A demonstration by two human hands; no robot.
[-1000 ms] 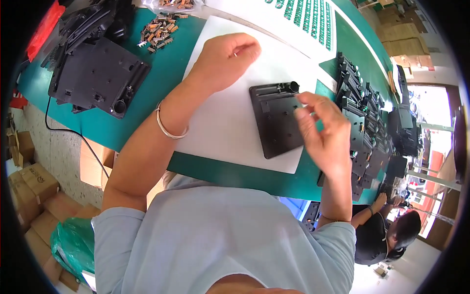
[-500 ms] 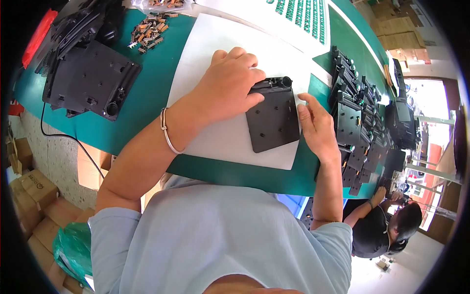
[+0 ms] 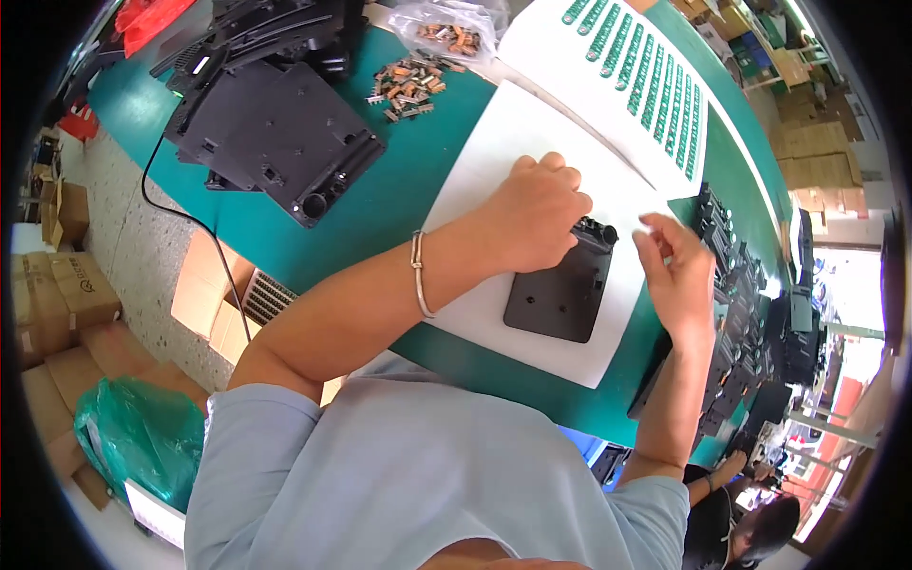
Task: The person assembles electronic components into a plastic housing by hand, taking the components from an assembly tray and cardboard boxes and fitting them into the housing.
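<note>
A black plastic housing plate [image 3: 556,302] lies on the white sheet in front of me. It has small pegs on its face and a round socket at its far right corner. My left hand [image 3: 541,217] is closed over its far left corner, fingers curled and thumb pressed down, covering that part of the plate. Whether a smaller part is also in those fingers is hidden. My right hand [image 3: 682,275] hovers to the right of the plate, apart from it, with fingers bent, thumb and forefinger separated, and nothing visible between them.
A stack of black housings [image 3: 285,133] stands at the left, with a pile of small switches [image 3: 413,85] and a plastic bag [image 3: 451,33] beyond. Green circuit boards [image 3: 655,85] lie in rows at the far right. More black assemblies [image 3: 736,313] line the right edge, near another person [image 3: 760,522].
The whole view has swung left, so the table appears shifted right and lower. My left fingers have curled tighter over the plate's corner. My right hand has drawn a little farther from the plate.
</note>
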